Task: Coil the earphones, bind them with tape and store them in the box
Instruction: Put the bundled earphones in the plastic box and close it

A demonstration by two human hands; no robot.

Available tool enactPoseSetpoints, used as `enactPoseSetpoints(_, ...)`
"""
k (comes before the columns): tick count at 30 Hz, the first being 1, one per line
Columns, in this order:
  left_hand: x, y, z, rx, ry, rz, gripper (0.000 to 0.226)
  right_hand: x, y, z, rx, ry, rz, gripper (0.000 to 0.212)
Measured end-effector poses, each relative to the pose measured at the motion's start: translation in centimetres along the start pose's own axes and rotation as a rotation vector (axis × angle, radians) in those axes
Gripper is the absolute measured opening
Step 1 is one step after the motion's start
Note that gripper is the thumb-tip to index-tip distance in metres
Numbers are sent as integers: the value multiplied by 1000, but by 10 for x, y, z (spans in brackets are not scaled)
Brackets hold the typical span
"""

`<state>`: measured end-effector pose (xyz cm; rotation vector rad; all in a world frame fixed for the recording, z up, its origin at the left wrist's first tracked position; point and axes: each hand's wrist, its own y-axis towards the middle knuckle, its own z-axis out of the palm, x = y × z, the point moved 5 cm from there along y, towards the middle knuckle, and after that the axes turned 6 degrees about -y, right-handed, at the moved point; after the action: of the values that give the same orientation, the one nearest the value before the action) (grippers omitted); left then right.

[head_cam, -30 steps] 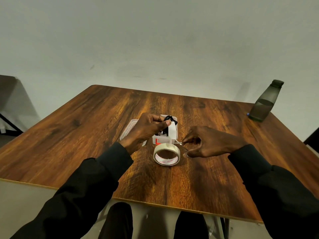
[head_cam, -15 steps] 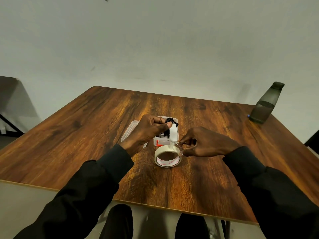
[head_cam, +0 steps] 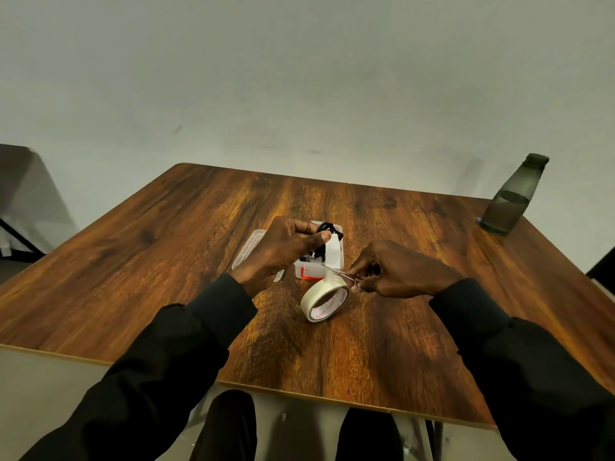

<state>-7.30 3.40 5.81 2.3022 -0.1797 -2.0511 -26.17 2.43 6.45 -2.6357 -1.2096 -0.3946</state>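
tape roll now tilted | left hand grips earphones (over box) | right hand holds scissors

Left hand pinches between thumb and curled fingers; right hand is curled just beside it.

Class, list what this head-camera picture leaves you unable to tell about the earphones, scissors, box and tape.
All in the head view:
- Earphones: mostly behind the left hand; coil shape unclear.
- Scissors: handles buried in the right hand; blades too small to show whether the tape strip is cut.
- Box: inside hidden by left hand and strip.
- Tape roll: printing too small to read.
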Motion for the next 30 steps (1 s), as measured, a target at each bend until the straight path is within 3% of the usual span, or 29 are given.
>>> enactPoseSetpoints(15,-3,1,-3,-66,8,27,21,-7,-13,3,-47,87,44,22)
enactPoseSetpoints(24,15,-6,-20,-125,-11,10,24,-36,-42,19,-255,-26,171,47)
enactPoseSetpoints(30,26,-8,-30,-157,-10,-25,25,-64,-68,40,-197,23,275,48)
